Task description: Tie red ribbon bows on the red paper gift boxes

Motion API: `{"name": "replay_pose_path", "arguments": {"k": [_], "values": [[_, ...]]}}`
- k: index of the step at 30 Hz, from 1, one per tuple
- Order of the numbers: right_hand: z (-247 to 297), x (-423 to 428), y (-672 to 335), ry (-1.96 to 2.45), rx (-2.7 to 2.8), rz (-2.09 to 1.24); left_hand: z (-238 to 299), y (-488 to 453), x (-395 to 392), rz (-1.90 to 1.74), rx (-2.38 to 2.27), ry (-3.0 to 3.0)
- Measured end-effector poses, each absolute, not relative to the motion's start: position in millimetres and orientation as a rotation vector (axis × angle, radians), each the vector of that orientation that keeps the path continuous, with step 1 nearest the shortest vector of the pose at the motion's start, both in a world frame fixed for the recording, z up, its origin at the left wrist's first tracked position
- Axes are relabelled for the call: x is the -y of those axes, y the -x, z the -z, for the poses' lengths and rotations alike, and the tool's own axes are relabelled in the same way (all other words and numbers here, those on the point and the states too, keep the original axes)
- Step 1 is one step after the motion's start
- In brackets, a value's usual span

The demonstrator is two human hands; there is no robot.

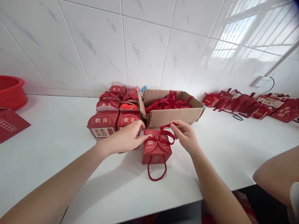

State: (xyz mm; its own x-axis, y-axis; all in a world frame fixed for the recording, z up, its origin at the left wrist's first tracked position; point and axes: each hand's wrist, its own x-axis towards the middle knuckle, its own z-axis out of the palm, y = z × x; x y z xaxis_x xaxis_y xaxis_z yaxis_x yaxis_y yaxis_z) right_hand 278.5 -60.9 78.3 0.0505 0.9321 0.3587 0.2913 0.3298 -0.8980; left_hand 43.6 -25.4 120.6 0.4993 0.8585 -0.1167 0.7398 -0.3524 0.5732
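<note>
A small red gift box [156, 150] with a rope handle stands on the white table [58, 146] in front of me. My left hand [128, 137] rests against the box's top left edge, fingers curled and pinching there. My right hand [184, 132] pinches a red ribbon [167, 133] that loops over the box's top. Directly behind the box stands an open cardboard carton [173, 115] filled with more red ribbons [169, 102].
Several finished red gift boxes [112, 115] stand in a cluster to the left of the carton. Flat red box blanks [252, 104] lie along the wall at right. A red basin [11, 91] and a red card [10, 124] sit far left. Another person's arm [275, 175] shows at the right edge.
</note>
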Motion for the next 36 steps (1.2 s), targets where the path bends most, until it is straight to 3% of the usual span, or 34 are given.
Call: {"name": "replay_pose_path", "arguments": {"k": [5, 9, 12, 21, 23, 28, 36], "values": [[-73, 46, -297, 1.157, 1.094, -0.710, -121, -41, 21, -0.198, -1.273, -2.139], [-70, 41, -312, 1.390, 0.912, -0.316, -121, -45, 24, -0.320, -1.228, -2.197], [-72, 48, -312, 1.456, 1.083, -0.024, -120, -51, 28, -0.431, -1.150, -2.258], [-73, 59, -296, 1.560, 1.288, 0.224, -122, -61, 36, -0.362, -1.136, -2.260], [-78, 63, -297, 1.392, 1.435, 0.126, -123, -61, 36, -0.358, -1.140, -2.258], [-90, 74, -290, 1.144, 2.009, -0.506, -122, -62, 36, -0.383, -1.130, -2.263], [-84, 70, -285, 1.183, 2.103, -0.550, -117, -61, 37, -0.423, -1.129, -2.266]]}}
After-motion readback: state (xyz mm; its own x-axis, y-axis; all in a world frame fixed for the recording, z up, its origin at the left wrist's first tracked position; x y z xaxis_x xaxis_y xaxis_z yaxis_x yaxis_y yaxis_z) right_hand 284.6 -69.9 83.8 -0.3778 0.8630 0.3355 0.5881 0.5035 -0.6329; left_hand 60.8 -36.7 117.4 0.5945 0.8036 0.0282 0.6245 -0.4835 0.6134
